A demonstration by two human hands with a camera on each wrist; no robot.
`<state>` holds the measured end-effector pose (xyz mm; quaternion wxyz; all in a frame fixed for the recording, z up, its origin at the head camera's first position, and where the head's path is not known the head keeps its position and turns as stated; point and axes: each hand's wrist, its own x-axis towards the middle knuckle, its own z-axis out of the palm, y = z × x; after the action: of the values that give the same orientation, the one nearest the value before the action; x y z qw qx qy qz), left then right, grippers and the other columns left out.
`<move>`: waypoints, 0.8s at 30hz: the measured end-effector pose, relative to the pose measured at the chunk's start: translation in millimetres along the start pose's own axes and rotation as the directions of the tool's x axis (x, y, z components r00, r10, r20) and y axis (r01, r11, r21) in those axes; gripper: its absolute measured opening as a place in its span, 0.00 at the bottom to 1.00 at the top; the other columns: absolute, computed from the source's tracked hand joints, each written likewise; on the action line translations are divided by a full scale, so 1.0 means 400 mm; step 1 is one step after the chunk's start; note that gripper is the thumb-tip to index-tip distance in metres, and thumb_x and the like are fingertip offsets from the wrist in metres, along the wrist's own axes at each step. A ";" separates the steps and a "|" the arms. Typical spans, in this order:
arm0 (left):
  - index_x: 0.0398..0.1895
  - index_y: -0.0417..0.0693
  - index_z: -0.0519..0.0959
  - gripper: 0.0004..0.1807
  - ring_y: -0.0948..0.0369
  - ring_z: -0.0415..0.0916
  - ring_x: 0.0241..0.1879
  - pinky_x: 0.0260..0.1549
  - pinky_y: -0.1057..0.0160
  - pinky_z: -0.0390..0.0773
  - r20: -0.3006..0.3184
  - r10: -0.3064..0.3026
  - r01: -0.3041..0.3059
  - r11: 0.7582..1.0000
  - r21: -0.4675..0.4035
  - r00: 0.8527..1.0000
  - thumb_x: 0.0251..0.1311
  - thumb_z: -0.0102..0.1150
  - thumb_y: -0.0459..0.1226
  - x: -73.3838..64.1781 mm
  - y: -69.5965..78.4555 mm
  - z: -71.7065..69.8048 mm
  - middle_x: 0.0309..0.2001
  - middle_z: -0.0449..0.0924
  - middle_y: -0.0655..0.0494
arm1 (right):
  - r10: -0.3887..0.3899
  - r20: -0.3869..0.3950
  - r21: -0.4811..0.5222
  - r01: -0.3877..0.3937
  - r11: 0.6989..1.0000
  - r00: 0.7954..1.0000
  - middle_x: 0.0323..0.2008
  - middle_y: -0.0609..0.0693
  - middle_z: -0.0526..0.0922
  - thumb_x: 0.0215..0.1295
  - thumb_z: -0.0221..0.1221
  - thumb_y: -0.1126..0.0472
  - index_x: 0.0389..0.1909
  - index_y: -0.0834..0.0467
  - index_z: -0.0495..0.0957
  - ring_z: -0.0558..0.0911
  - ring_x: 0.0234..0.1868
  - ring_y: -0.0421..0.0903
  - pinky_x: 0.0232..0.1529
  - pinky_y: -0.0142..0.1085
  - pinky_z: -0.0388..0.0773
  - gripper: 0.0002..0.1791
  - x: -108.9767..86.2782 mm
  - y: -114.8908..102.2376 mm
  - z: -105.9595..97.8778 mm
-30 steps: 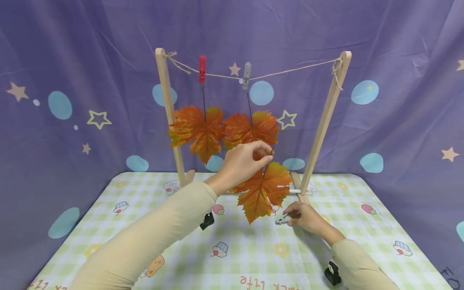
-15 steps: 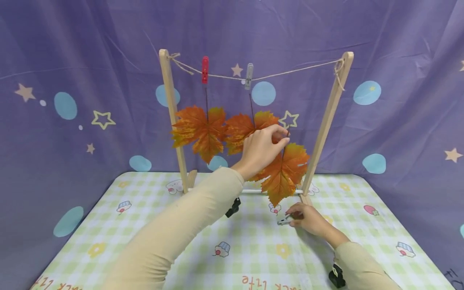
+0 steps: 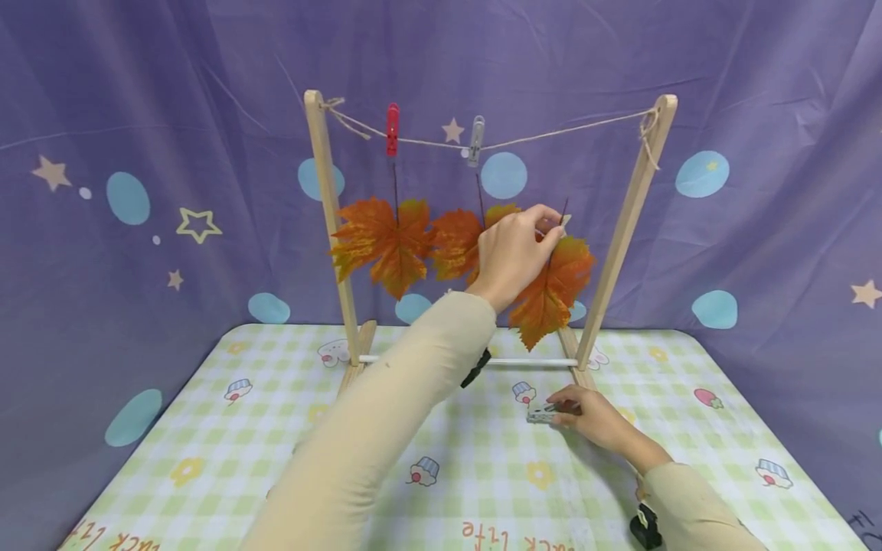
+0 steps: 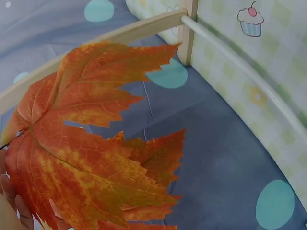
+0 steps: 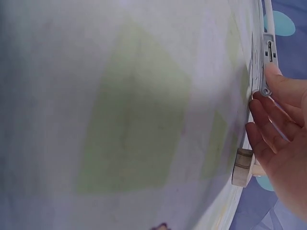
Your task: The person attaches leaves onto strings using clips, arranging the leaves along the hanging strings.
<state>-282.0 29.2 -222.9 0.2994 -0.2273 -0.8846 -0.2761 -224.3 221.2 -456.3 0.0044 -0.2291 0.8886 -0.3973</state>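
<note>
My left hand (image 3: 515, 249) pinches the stem of an orange artificial maple leaf (image 3: 561, 279), held up below the right part of the string (image 3: 565, 132). The same leaf (image 4: 91, 167) fills much of the left wrist view. Low over the table, my right hand (image 3: 594, 419) holds a grey clothespin (image 3: 540, 414) between thumb and fingers; the right wrist view shows this clothespin (image 5: 270, 50) lengthwise. Two more leaves hang by their stems: the left leaf (image 3: 386, 241) under a red clothespin (image 3: 392, 130), the middle leaf (image 3: 455, 237), partly behind my left hand, under another grey clothespin (image 3: 476, 141).
A wooden post (image 3: 331, 222) on the left and another post (image 3: 627, 229) on the right carry the string. A white rod (image 3: 530, 363) joins them near the checked tablecloth (image 3: 482, 474). A purple curtain (image 3: 441, 53) hangs behind.
My left hand has carried the leaf up and to the right, from in front of the middle leaf toward the right post. The right hand stays low with its clothespin, which has turned slightly.
</note>
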 end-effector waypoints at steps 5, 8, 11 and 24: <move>0.50 0.64 0.83 0.12 0.70 0.75 0.30 0.24 0.70 0.68 -0.001 -0.010 0.010 0.999 0.037 1.000 0.70 0.56 0.50 0.023 0.006 0.009 0.41 0.85 0.72 | 0.058 -0.004 0.015 -0.058 0.998 0.998 0.41 0.54 0.82 0.64 0.65 0.66 0.50 0.67 0.80 0.82 0.40 0.49 0.40 0.36 0.79 0.15 -0.008 -0.006 -0.007; 0.49 0.64 0.83 0.11 0.70 0.76 0.31 0.24 0.71 0.68 -0.015 -0.008 0.009 0.999 0.052 1.000 0.70 0.56 0.51 0.034 0.007 0.013 0.39 0.85 0.73 | 0.083 -0.034 0.000 -0.083 0.997 0.996 0.42 0.54 0.82 0.66 0.63 0.65 0.53 0.65 0.80 0.82 0.39 0.47 0.38 0.35 0.79 0.16 -0.013 -0.008 -0.011; 0.49 0.64 0.83 0.11 0.71 0.76 0.32 0.25 0.70 0.68 -0.027 -0.008 0.009 0.998 0.063 1.000 0.71 0.55 0.51 0.043 0.009 0.015 0.41 0.85 0.73 | 0.089 -0.096 -0.019 -0.091 0.996 0.991 0.42 0.54 0.82 0.68 0.62 0.64 0.56 0.64 0.79 0.81 0.38 0.46 0.37 0.36 0.79 0.17 -0.020 -0.015 -0.019; 0.51 0.64 0.82 0.12 0.72 0.76 0.33 0.25 0.70 0.69 -0.039 -0.035 0.037 0.998 0.056 0.999 0.71 0.54 0.50 0.069 0.028 0.020 0.41 0.84 0.74 | -0.162 -0.404 -0.199 0.087 0.976 0.900 0.46 0.53 0.82 0.61 0.65 0.72 0.54 0.61 0.80 0.79 0.40 0.41 0.41 0.33 0.78 0.19 -0.041 -0.063 -0.088</move>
<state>-298.5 49.2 -206.4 0.3174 -0.1974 -0.8901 -0.2608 -206.2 238.0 -417.4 -0.2317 -0.1948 0.8838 -0.3567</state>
